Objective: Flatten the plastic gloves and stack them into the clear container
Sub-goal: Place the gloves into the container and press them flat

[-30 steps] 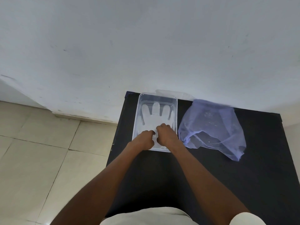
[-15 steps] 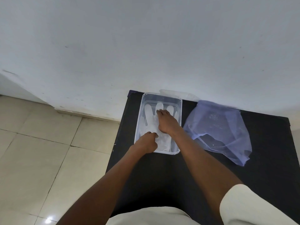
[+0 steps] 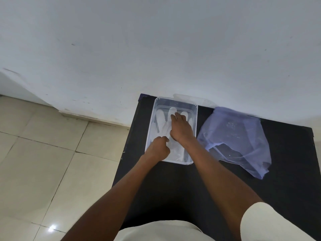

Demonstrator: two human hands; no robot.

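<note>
A clear rectangular container (image 3: 195, 119) sits at the far left of the black table (image 3: 191, 188). A whitish plastic glove (image 3: 161, 119) lies flat inside it, fingers pointing away from me. My right hand (image 3: 181, 128) lies palm down on the glove, its fingertips on the glove's middle fingers. My left hand (image 3: 159, 148) presses with curled fingers on the glove's cuff end at the container's near left corner. Most of the glove's palm is hidden under my hands.
A crumpled bluish see-through plastic bag (image 3: 236, 140) lies on the table right of the container. A thin clear sheet (image 3: 191, 100) shows behind the container against the white wall. Tiled floor (image 3: 52, 162) drops off left of the table edge.
My right hand has slid from the cuff end up along the glove toward its fingers. My left hand stayed pressing at the near end.
</note>
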